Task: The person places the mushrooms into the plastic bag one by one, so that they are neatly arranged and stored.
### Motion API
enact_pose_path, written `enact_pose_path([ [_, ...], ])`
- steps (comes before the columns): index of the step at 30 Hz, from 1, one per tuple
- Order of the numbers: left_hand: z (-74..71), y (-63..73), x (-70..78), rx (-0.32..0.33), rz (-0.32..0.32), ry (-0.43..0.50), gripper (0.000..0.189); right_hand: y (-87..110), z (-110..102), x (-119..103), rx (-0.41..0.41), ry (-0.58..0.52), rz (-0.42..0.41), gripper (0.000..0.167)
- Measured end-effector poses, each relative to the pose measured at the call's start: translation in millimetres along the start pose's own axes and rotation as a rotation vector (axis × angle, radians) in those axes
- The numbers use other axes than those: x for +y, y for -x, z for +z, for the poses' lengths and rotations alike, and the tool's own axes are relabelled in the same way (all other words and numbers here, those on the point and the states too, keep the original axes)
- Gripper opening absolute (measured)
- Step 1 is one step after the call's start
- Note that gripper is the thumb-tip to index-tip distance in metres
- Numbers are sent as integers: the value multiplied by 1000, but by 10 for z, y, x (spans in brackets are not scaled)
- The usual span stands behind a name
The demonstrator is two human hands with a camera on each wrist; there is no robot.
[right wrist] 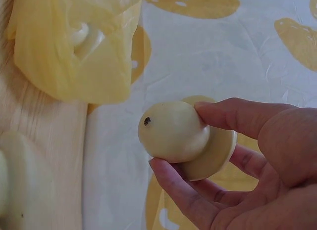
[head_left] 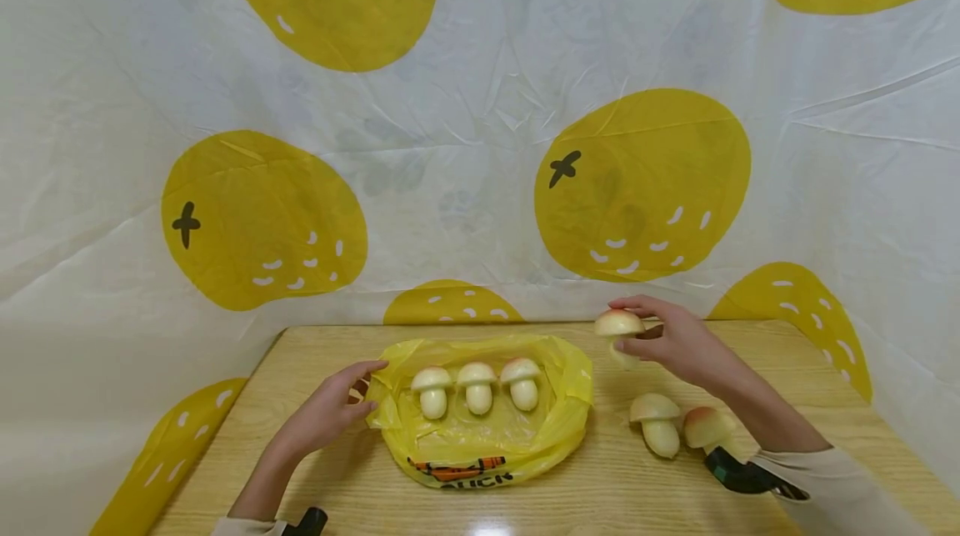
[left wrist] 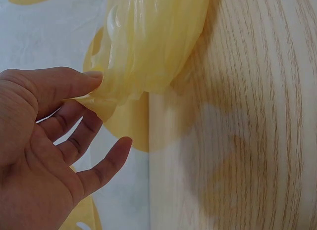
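A yellow plastic bag [head_left: 480, 444] lies on the table with its mouth spread wide, and three toy mushrooms [head_left: 478, 388] rest in a row inside it. My left hand [head_left: 326, 408] pinches the bag's left rim between thumb and fingers; the left wrist view shows the thin film [left wrist: 143, 52] drawn to a point there. To the right of the bag, my right hand [head_left: 675, 342] holds another mushroom [head_left: 618, 326] above the table, cap up. In the right wrist view, thumb and fingers grip this mushroom [right wrist: 173, 133] around its pale stem, which has a dark spot on its end.
Two more mushrooms lie on the wooden table [head_left: 330, 486] at the right: one [head_left: 656, 423] in full view, the other [head_left: 708, 428] partly behind the right wrist's black camera strap [head_left: 738, 471]. A white cloth [head_left: 465, 211] printed with yellow fruit hangs behind the table.
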State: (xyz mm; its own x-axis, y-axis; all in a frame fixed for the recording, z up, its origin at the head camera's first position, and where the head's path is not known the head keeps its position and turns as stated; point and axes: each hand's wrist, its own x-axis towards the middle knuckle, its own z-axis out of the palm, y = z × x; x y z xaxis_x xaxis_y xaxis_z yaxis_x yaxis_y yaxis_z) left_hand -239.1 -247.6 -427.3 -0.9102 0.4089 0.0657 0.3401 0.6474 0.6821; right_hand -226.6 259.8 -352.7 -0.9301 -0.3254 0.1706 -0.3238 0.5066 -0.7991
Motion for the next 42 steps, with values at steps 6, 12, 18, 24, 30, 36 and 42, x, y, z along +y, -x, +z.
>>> enact_pose_path([
  [6, -10, -13, 15, -4, -6, 3, 56, -53, 72, -106, -15, -42, -9, 57],
  [12, -12, -12, 21, -5, -6, 11, 56, -107, 149, -192, -53, -99, -37, 56],
  [18, -8, 2, 21, -3, -7, 7, 56, -139, 236, -293, -78, -134, -63, 54],
  [24, -2, 12, 21, 1, -10, 4, 55, -177, 339, -398, -109, -172, -73, 54],
  [30, -1, 7, 16, 0, -6, -6, 56, -215, 454, -471, -144, -221, -58, 54],
  [36, -13, 1, 7, -2, -5, -1, 56, -267, 570, -496, -183, -255, -69, 53],
  [42, -20, -8, -4, 0, -1, -1, 55, -324, 681, -516, -209, -277, -80, 51],
])
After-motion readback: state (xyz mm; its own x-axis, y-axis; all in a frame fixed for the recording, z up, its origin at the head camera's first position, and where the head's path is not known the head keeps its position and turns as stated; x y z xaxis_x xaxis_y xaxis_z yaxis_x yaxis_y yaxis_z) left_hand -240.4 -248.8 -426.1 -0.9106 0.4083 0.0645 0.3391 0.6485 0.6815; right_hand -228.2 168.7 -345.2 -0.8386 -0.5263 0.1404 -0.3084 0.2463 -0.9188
